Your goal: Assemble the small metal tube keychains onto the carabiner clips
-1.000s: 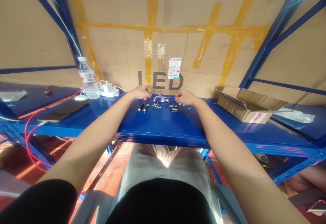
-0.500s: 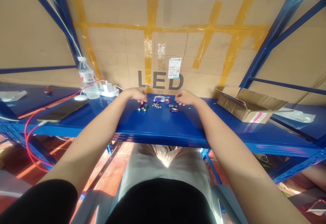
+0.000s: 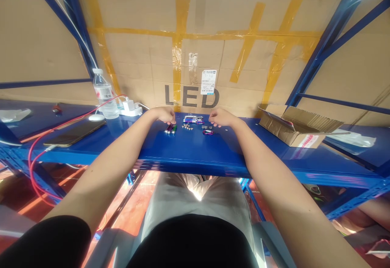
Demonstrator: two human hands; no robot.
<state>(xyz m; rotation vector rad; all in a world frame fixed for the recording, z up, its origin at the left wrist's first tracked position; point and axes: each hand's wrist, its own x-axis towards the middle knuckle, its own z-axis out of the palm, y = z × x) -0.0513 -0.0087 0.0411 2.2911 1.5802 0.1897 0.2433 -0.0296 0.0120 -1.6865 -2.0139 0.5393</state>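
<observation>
Over the blue table, my left hand [image 3: 165,115] is closed with curled fingers just behind a few small shiny tubes [image 3: 170,129], green and purple, lying side by side. Whether its fingertips touch them or hold anything is hidden. My right hand [image 3: 222,117] has its thumb and fingers drawn together, and what may be between them is too small to make out. Between the hands lies a row of blue and purple metallic tubes [image 3: 193,119]. In front of it are several small metal pieces [image 3: 187,127]. Near my right fingers sits a purple ring-shaped piece [image 3: 208,132].
An open cardboard box [image 3: 300,128] stands on the right of the blue table [image 3: 189,148]. To the left are a water bottle [image 3: 106,97], a power strip [image 3: 130,107] and a phone [image 3: 74,133] with a red cable [image 3: 70,121]. A large cardboard sheet [image 3: 140,65] stands behind.
The purple tube by my left fingertips was tilted and now lies lined up with the green one. My left hand has lowered slightly; my right hand is nearly still.
</observation>
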